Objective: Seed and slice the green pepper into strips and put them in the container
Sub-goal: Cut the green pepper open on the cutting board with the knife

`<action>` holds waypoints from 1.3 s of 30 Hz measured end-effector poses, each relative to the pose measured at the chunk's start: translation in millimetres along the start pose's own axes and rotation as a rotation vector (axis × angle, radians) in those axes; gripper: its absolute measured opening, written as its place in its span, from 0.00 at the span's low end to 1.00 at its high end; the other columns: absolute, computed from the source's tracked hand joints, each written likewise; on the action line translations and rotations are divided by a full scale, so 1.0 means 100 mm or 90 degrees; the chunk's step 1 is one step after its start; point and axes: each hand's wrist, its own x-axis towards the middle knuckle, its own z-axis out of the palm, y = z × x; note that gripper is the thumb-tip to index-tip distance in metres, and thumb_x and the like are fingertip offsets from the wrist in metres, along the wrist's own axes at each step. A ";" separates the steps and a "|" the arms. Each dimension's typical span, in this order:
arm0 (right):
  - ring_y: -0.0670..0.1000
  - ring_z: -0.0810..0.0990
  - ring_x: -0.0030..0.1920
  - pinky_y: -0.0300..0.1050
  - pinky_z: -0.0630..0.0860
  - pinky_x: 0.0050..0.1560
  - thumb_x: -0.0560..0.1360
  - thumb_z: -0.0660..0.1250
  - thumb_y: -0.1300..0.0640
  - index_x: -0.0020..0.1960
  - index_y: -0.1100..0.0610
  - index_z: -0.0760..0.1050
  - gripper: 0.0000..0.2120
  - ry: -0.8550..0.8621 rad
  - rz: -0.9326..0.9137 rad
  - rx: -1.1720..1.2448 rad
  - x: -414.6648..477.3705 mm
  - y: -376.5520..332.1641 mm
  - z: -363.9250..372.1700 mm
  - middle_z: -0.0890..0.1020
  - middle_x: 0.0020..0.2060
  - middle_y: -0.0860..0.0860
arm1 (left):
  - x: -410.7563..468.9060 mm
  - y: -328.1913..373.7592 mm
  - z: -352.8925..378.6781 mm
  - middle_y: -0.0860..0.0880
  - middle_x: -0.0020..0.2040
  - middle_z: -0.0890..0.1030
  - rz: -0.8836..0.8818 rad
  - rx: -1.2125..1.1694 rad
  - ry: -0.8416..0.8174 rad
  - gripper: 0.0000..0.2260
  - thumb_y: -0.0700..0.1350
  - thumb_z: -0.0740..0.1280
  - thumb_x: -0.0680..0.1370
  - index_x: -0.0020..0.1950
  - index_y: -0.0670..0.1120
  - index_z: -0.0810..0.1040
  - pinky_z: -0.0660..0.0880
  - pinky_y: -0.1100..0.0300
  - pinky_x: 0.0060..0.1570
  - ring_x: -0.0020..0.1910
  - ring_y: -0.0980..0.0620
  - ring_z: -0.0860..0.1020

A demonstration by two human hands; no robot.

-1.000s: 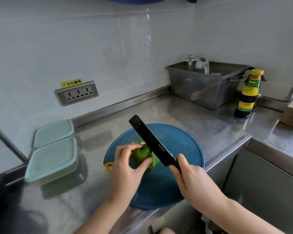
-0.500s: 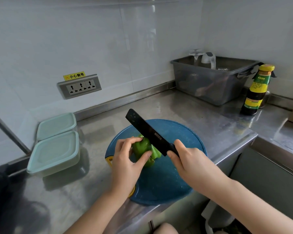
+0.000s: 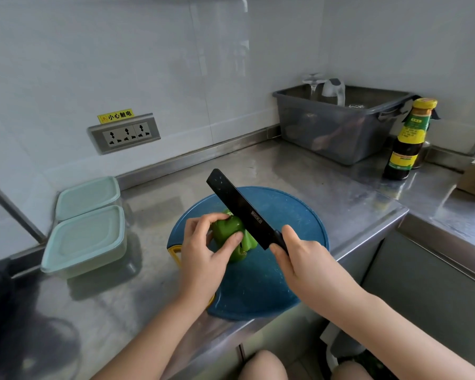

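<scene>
Both hands work at the worktop's front edge: the left hand [image 3: 203, 259] grips the green pepper [image 3: 231, 237] steady on the cutting board [image 3: 294, 215], while the right hand [image 3: 299, 259] clasps the knife [image 3: 242, 212] across it to halve it.

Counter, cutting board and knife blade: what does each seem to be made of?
The counter looks like stainless steel: a grey, brushed, glossy surface with blurred reflections. The cutting board is probably plastic: matte blue, with fine pale scratch marks. The knife blade is matte black, either coated metal or ceramic; the look leaves that open.
</scene>
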 end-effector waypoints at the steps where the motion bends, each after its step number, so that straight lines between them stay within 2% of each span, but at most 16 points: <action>1: 0.56 0.69 0.27 0.50 0.68 0.29 0.81 0.51 0.47 0.45 0.54 0.58 0.11 0.008 -0.003 -0.004 -0.03 0.01 0.03 0.68 0.26 0.50 | 0.00 0.00 0.00 0.56 0.52 0.72 -0.002 -0.001 -0.001 0.16 0.56 0.70 0.67 0.53 0.55 0.75 0.70 0.76 0.48 0.53 0.60 0.75; 6: 0.58 0.72 0.28 0.52 0.69 0.30 0.80 0.50 0.46 0.46 0.54 0.58 0.12 0.029 0.003 -0.035 -0.14 0.00 0.11 0.64 0.25 0.48 | -0.01 -0.05 -0.01 0.55 0.51 0.71 0.039 0.025 -0.006 0.17 0.56 0.73 0.69 0.54 0.52 0.76 0.71 0.74 0.51 0.53 0.56 0.75; 11: 0.53 0.68 0.26 0.47 0.66 0.28 0.81 0.51 0.47 0.45 0.54 0.58 0.12 -0.010 0.000 -0.049 0.03 -0.03 -0.05 0.68 0.27 0.50 | -0.02 -0.08 -0.01 0.52 0.51 0.71 0.073 0.052 -0.004 0.18 0.56 0.70 0.70 0.56 0.49 0.76 0.73 0.71 0.52 0.53 0.54 0.75; 14: 0.50 0.66 0.26 0.43 0.60 0.25 0.81 0.51 0.47 0.45 0.55 0.58 0.12 -0.042 -0.014 -0.096 0.15 -0.05 -0.16 0.67 0.28 0.49 | -0.01 -0.06 0.00 0.52 0.52 0.71 0.059 0.055 0.001 0.20 0.58 0.68 0.69 0.57 0.49 0.76 0.74 0.71 0.52 0.53 0.55 0.75; 20: 0.53 0.69 0.29 0.45 0.63 0.28 0.81 0.52 0.48 0.46 0.56 0.62 0.12 -0.098 -0.027 -0.059 0.38 -0.04 -0.22 0.70 0.30 0.50 | 0.01 -0.10 -0.04 0.51 0.53 0.72 0.055 0.061 0.005 0.21 0.58 0.67 0.70 0.58 0.48 0.75 0.74 0.72 0.49 0.52 0.55 0.75; 24: 0.54 0.70 0.29 0.46 0.64 0.28 0.81 0.52 0.48 0.46 0.57 0.61 0.12 -0.088 -0.029 -0.047 0.36 -0.03 -0.19 0.70 0.31 0.51 | 0.03 -0.09 -0.01 0.52 0.52 0.72 0.021 0.063 0.007 0.17 0.52 0.70 0.71 0.57 0.50 0.75 0.71 0.77 0.48 0.51 0.56 0.76; 29: 0.54 0.70 0.28 0.48 0.66 0.29 0.81 0.52 0.48 0.46 0.57 0.61 0.12 -0.069 -0.005 -0.023 0.13 0.04 -0.05 0.72 0.31 0.53 | 0.06 -0.07 0.01 0.52 0.53 0.72 -0.049 0.022 0.016 0.13 0.48 0.70 0.73 0.56 0.54 0.75 0.69 0.79 0.44 0.51 0.64 0.73; 33: 0.58 0.74 0.30 0.52 0.70 0.31 0.81 0.53 0.49 0.47 0.57 0.62 0.12 -0.056 0.010 0.000 0.06 0.05 0.03 0.76 0.33 0.57 | 0.06 -0.08 0.01 0.52 0.53 0.71 -0.029 0.045 0.006 0.13 0.48 0.69 0.74 0.57 0.53 0.74 0.71 0.78 0.44 0.51 0.62 0.74; 37: 0.55 0.69 0.28 0.49 0.66 0.29 0.81 0.52 0.48 0.45 0.56 0.60 0.12 -0.073 -0.006 -0.033 0.19 0.01 -0.02 0.70 0.29 0.52 | 0.07 -0.13 -0.02 0.51 0.54 0.72 -0.029 0.063 0.006 0.14 0.49 0.69 0.74 0.58 0.54 0.74 0.70 0.77 0.46 0.51 0.59 0.75; 39: 0.54 0.69 0.28 0.48 0.65 0.29 0.81 0.52 0.48 0.46 0.58 0.62 0.13 -0.097 -0.013 -0.052 0.29 -0.03 -0.07 0.70 0.30 0.52 | 0.07 -0.15 -0.03 0.50 0.54 0.72 -0.045 0.063 0.015 0.15 0.48 0.69 0.74 0.59 0.52 0.74 0.68 0.79 0.47 0.51 0.57 0.75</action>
